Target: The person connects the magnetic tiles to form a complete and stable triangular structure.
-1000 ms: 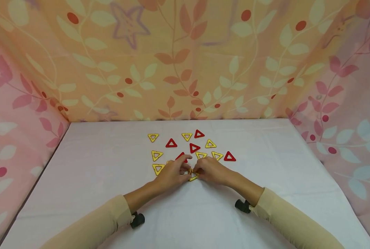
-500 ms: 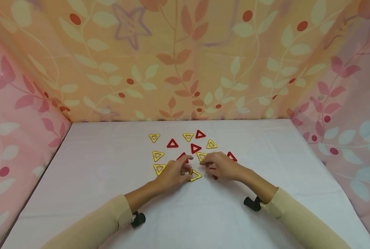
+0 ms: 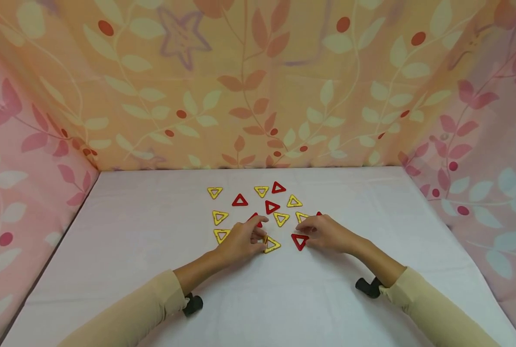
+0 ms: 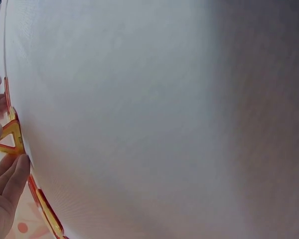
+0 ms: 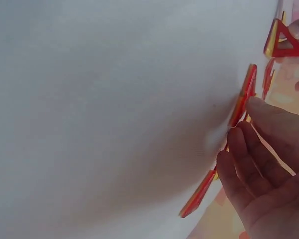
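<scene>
My left hand [image 3: 240, 243] pinches a triangular tile that stands on edge, nearly edge-on in the head view. From the left wrist this upright tile [image 4: 18, 137] looks yellow; in the right wrist view its face [image 5: 277, 49] is red. Against its foot lies a flat yellow triangle tile [image 3: 275, 245]. To the right, my right hand [image 3: 330, 234] is at a flat red triangle tile [image 3: 296, 236], fingers loosely spread, thumb at the tile's edge in the right wrist view.
Several loose triangle tiles lie behind the hands, among them a red one [image 3: 240, 204] and a yellow one [image 3: 281, 222]. More yellow tiles [image 3: 216, 212] lie to the left. A patterned curtain [image 3: 258, 96] stands along the back of the white tabletop [image 3: 258, 308].
My right hand has let go of the joined tiles and moved right to the red triangle, uncovering it. The left hand has stayed in place with its upright tile.
</scene>
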{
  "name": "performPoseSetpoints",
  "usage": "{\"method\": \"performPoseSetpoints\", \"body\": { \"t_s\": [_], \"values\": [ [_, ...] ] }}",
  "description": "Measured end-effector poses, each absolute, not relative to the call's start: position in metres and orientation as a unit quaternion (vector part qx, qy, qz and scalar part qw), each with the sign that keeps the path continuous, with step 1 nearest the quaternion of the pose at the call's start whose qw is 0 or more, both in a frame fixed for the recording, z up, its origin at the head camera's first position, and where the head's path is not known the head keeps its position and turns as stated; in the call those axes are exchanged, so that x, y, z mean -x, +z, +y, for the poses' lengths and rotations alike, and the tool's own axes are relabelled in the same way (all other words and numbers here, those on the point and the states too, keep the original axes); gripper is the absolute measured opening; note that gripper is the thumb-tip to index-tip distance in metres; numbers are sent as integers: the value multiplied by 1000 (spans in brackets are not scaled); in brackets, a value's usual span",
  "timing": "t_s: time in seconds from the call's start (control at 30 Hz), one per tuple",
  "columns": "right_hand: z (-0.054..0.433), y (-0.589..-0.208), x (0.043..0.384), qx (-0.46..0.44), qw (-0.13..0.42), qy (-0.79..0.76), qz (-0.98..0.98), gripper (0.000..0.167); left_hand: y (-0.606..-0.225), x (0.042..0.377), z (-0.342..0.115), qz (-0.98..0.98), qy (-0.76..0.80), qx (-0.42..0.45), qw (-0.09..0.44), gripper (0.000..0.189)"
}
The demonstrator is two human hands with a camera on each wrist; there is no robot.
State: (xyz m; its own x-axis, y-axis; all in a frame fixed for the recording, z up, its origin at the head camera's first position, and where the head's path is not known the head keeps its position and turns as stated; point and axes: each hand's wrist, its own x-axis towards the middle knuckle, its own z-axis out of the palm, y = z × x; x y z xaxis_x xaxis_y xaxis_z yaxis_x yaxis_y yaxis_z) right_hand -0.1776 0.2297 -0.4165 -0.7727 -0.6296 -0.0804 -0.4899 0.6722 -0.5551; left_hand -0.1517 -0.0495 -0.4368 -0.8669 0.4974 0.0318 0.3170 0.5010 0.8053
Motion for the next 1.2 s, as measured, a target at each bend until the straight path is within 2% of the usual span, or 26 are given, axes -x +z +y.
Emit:
{"method": "performPoseSetpoints", "body": {
  "t_s": [0.4, 1.2],
  "values": [
    [227, -429, 180, 324, 119, -249, 905, 33, -435, 152, -51, 862, 435, -237, 105, 60],
    [201, -425, 185, 351, 109, -230, 901, 31, -436, 153, -51, 862, 432, -244, 102, 59]
  ]
}}
